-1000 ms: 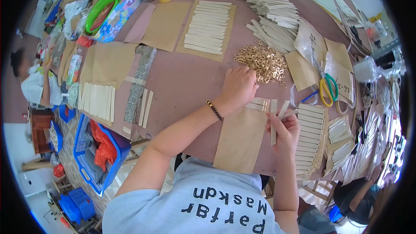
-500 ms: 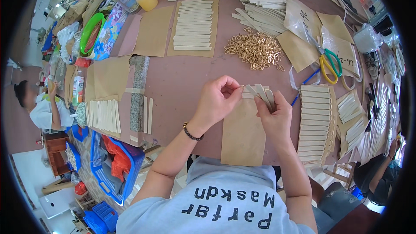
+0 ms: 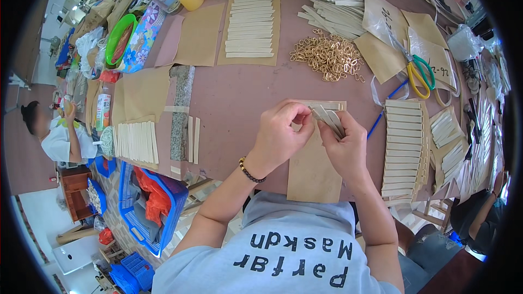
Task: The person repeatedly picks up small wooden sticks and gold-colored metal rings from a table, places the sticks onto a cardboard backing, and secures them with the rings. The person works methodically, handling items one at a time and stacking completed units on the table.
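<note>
My right hand (image 3: 344,144) is closed on a small bunch of pale flat strips (image 3: 328,119), which fan out between thumb and fingers. Close beside it, my left hand (image 3: 284,133) is pinched, its fingertips at the strips' near-left ends. What sits in that pinch is too small to make out. Both hands are over the top part of a brown paper sheet (image 3: 314,177), which reaches the table's front edge. Beyond them lies a heap of gold-coloured oval metal rings (image 3: 327,57).
Right of my hands lie a blue pen (image 3: 375,124), a card with a row of strips (image 3: 403,149) and scissors (image 3: 418,76). Loose strips (image 3: 332,13) are piled at the back. A grey stone bar (image 3: 180,114) lies left. A blue basket (image 3: 173,212) stands below; another person sits far left.
My hands have come closer together, and the strips in my right hand are less spread. More of the paper's top edge shows. The whole view has shifted slightly.
</note>
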Motion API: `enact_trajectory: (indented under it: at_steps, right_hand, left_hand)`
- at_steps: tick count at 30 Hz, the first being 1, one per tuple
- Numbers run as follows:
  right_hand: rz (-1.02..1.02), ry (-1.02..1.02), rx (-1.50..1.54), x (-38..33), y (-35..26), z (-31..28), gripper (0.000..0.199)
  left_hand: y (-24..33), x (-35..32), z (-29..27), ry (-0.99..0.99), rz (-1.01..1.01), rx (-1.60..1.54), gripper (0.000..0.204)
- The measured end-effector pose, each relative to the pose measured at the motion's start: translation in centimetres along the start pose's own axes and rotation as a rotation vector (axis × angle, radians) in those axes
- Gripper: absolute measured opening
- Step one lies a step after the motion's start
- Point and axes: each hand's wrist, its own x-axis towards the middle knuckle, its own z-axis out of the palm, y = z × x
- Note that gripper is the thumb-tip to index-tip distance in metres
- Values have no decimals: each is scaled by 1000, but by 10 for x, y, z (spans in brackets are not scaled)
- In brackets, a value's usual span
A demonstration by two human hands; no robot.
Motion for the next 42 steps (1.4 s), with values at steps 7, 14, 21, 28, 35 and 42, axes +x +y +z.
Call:
enact_trajectory:
  at_steps: [7, 14, 21, 28, 35, 42]
  right_hand:
    - [-9, -14, -29, 0, -2, -1, 12]
    - [-20, -19, -29, 0, -2, -2, 13]
    - [-7, -41, -37, 1, -3, -3, 12]
    - [138, -191, 7, 6, -9, -13, 16]
    - [183, -312, 41, 13, -8, -21, 23]
    - [218, -346, 19, 15, -10, -21, 22]
  left_hand:
    - [-1, -3, 0, 28, 89, 85, 16]
    - [-3, -3, 1, 40, 154, 113, 17]
    - [-1, -3, -1, 13, 114, 61, 17]
    - [-6, -6, -7, -136, 57, -31, 20]
    - [-13, -10, -20, -339, -228, -379, 20]
    - [-14, -12, -23, -372, -329, -503, 13]
